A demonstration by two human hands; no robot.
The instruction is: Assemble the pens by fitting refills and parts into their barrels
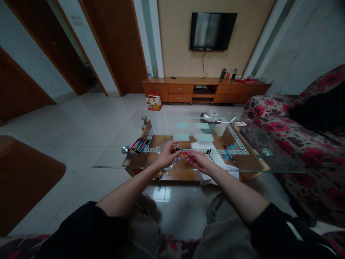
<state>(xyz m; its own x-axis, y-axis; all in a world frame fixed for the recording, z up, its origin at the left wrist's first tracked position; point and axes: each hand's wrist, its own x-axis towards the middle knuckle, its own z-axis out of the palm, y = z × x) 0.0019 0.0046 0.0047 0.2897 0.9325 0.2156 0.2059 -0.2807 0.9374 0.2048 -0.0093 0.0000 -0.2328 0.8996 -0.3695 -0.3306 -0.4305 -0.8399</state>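
I had the slim red-and-black pen [182, 151] held up between both hands, over the near middle part of the glass table [110, 155]. My left hand [168, 154] had its thumb and fingers curved in on the dark end, only slightly parted around it. My right hand [198, 160] was pinched closed on the red end, its fingers bunched together.

Just beyond my right hand I saw two short black pieces [208, 151] side by side, near white paper [202, 145]. Farther right lay a blue-and-black pen [228, 154], next to a small blue-and-clear object [225, 157] I couldn't identify. Clear plastic wrapping [172, 164] showed beneath my left hand. Over at the table's left was a bundle of pens [138, 145], lying alongside one another in red, blue and black.

At the far side of the table I made out a bin [208, 127] with a bag in it. Past that stood a long wooden cabinet [180, 89], a television [212, 31] on the wall above it, and a flowered sofa [280, 126] to the right.
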